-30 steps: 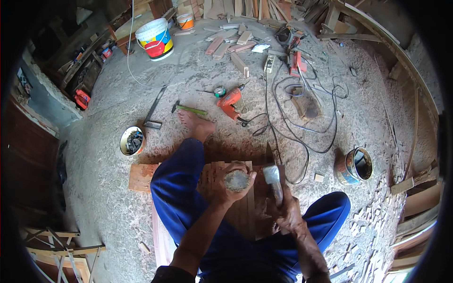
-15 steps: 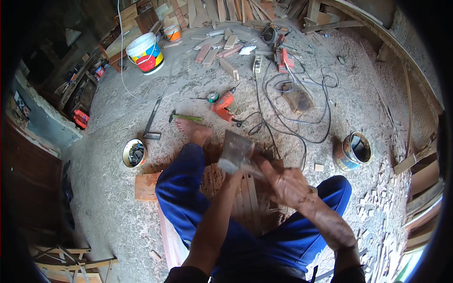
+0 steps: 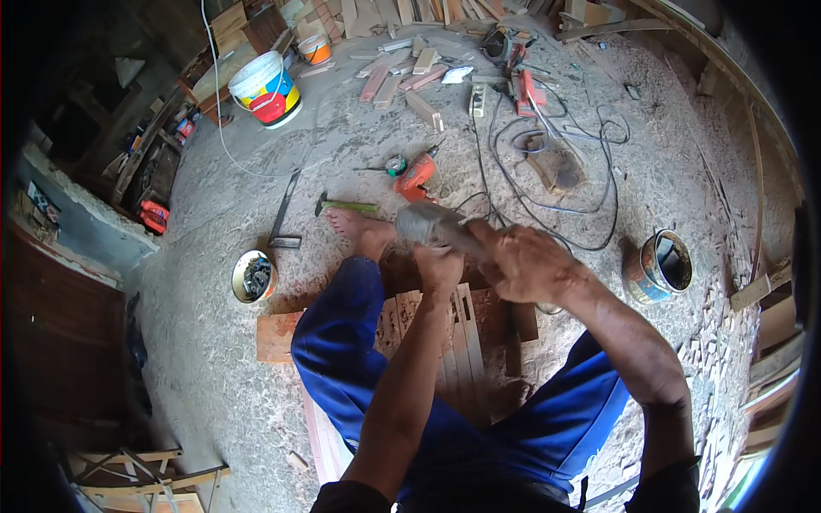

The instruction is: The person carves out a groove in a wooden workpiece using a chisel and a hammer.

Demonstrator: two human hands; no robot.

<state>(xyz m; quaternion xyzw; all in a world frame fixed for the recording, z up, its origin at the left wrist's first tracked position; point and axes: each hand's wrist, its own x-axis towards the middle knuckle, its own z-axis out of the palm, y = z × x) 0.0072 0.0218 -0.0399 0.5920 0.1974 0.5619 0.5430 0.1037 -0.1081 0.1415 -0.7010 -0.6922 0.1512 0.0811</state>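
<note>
My right hand [image 3: 534, 267] is closed round the handle of a mallet with a thick grey head [image 3: 417, 224], raised in front of me. My left hand [image 3: 440, 267] is just below the mallet head, its fingers curled. The head partly covers those fingers, so what they grip cannot be made out. Beneath both hands, several narrow wooden boards [image 3: 451, 363] lie side by side between my legs, and slots are cut in some. They rest across a reddish wooden block [image 3: 275, 337]. A dark narrow piece [image 3: 513, 349] stands by the boards' right side.
Ahead lie an orange power drill [image 3: 416, 177], a green-handled hammer [image 3: 351, 206] and a try square [image 3: 285, 222]. A small tub of dark bits [image 3: 255, 277] is at left, a rusty can [image 3: 657, 267] at right. Cables [image 3: 609, 184], a red power tool [image 3: 526, 92] and offcuts [image 3: 402, 79] lie farther off.
The mallet and my right hand have moved up and away from me. My left hand shows more clearly below the mallet head. The view has shifted slightly.
</note>
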